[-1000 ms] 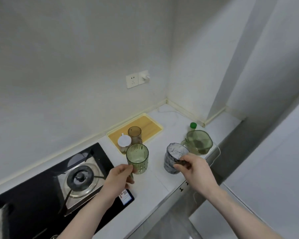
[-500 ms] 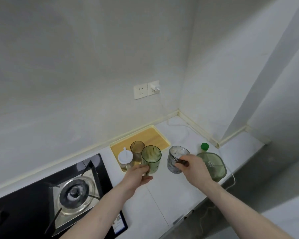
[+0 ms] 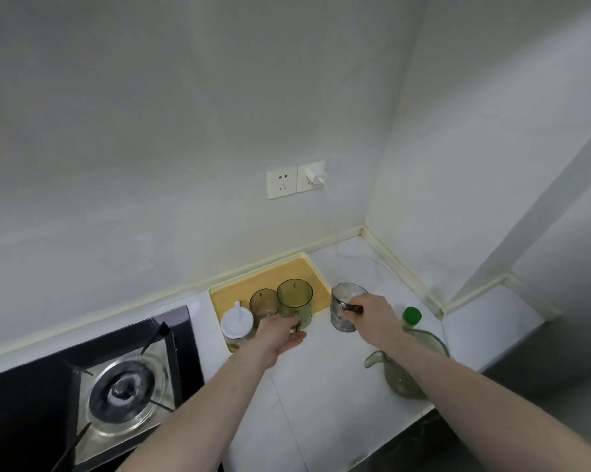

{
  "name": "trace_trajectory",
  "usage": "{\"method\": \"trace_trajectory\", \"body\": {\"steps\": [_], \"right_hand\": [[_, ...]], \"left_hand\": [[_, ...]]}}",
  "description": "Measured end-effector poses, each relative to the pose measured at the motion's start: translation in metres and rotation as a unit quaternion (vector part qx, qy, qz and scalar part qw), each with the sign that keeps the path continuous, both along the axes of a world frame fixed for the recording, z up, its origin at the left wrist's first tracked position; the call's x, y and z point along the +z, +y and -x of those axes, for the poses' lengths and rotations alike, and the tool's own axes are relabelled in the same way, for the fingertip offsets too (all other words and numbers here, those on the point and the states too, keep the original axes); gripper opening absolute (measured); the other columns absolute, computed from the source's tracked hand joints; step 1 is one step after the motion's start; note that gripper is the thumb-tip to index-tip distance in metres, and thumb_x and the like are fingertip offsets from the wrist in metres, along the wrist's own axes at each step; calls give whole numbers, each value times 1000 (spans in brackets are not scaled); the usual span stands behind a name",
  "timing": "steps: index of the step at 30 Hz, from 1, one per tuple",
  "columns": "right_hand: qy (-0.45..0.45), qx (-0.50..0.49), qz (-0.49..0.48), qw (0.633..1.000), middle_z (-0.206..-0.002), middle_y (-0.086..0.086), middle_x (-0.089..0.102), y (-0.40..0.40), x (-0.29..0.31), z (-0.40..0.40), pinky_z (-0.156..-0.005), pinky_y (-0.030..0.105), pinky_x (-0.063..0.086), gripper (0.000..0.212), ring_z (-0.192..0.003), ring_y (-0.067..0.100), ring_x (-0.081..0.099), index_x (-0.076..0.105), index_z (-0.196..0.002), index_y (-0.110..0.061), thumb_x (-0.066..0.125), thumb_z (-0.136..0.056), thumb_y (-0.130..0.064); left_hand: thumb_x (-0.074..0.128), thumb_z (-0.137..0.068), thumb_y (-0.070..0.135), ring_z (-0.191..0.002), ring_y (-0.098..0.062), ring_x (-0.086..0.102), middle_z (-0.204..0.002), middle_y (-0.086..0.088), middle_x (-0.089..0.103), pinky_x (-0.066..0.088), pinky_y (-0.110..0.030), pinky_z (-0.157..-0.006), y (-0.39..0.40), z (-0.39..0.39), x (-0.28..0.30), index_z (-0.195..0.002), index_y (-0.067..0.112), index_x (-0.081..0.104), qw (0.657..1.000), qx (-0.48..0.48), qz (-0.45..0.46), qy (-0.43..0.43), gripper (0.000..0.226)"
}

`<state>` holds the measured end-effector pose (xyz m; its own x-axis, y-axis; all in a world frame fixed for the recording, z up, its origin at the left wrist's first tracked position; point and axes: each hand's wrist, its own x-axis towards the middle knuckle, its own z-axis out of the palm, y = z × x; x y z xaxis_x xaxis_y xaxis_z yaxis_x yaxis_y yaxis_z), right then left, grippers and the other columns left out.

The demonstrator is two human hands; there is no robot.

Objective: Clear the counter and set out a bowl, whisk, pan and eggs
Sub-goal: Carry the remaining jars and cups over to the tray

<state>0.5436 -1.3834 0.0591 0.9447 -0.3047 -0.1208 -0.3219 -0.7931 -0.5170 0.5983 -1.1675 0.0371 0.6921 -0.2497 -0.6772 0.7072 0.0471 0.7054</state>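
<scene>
My left hand (image 3: 278, 335) grips a ribbed green glass cup (image 3: 294, 299) by its lower part, over the front edge of a yellow wooden tray (image 3: 307, 270) at the back of the white counter (image 3: 321, 376). My right hand (image 3: 372, 318) holds a grey marbled cup (image 3: 343, 308) by its rim, just right of the tray. On the tray stand a brownish glass (image 3: 263, 301) and a jar with a white lid (image 3: 236, 325). No bowl, whisk, pan or eggs are in view.
A green glass jug (image 3: 406, 373) and a green-capped bottle (image 3: 411, 316) stand under my right forearm near the counter's front edge. A black gas hob (image 3: 83, 393) fills the left. A wall socket with a white charger (image 3: 313, 177) has a cable running to the counter.
Both hands have carried their cups away from the counter's front toward the back wall. The green cup now reaches the tray's edge, and the grey cup sits beside the tray.
</scene>
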Motion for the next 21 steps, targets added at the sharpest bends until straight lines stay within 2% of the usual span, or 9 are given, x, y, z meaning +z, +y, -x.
{"method": "trace_trajectory", "body": {"steps": [3, 6, 8, 10, 13, 14, 17, 21], "right_hand": [[6, 16, -2, 1000, -77, 2, 68, -13, -7, -21, -65, 32, 49, 18, -72, 20, 62, 75, -79, -16, 69, -92, -28], [15, 36, -2, 999, -85, 4, 72, -23, -15, -40, -69, 33, 53, 17, -77, 21, 65, 78, -86, -17, 67, -93, -27], [21, 47, -3, 999, -87, 3, 72, -27, -22, -51, -68, 30, 50, 16, -80, 22, 66, 79, -89, -19, 66, -94, -27], [23, 60, 3, 998, -86, 2, 71, -31, -29, -62, -68, 29, 47, 15, -82, 24, 66, 79, -91, -20, 67, -93, -28], [24, 76, 8, 997, -86, 3, 71, -34, -37, -77, -68, 30, 49, 13, -82, 25, 65, 79, -91, -20, 68, -93, -27], [23, 80, 9, 996, -89, 4, 73, -34, -37, -80, -69, 29, 49, 13, -84, 25, 66, 79, -95, -20, 68, -92, -27], [16, 95, 7, 995, -96, 4, 74, -33, -44, -92, -70, 28, 48, 16, -88, 25, 68, 79, -103, -21, 70, -92, -28], [25, 110, 23, 993, -77, 0, 62, -30, -53, -109, -57, 26, 38, 12, -75, 23, 59, 77, -91, -19, 71, -92, -28]], "left_hand": [[68, -96, 10, -86, -25, 72, -117, -17, 68, 63, -27, -67, -17, -10, -14, -117, -2, 64, 1000, 21, -15, -2, 25], [69, -93, 5, -91, -28, 71, -100, -15, 66, 62, -36, -86, -32, -18, -26, -96, 3, 65, 999, 22, -43, -10, 6], [69, -92, 4, -95, -30, 70, -96, -14, 64, 59, -41, -95, -39, -22, -34, -87, 6, 63, 998, 30, -54, -10, 9], [68, -93, 3, -98, -32, 71, -96, -14, 65, 59, -42, -95, -45, -28, -41, -86, 8, 61, 997, 45, -56, -6, 11], [67, -94, 4, -100, -33, 72, -97, -15, 66, 60, -40, -92, -52, -36, -54, -90, 9, 62, 995, 68, -66, 0, 8], [67, -94, 5, -97, -32, 72, -96, -14, 66, 61, -39, -91, -53, -38, -58, -94, 7, 63, 995, 70, -71, 1, 5], [67, -94, 7, -82, -23, 70, -98, -14, 65, 62, -32, -83, -57, -43, -68, -112, 2, 63, 993, 72, -89, 2, 19], [65, -95, 11, -81, -23, 70, -102, -14, 67, 62, -36, -88, -59, -49, -75, -122, 4, 63, 992, 66, -106, -1, 27]]}}
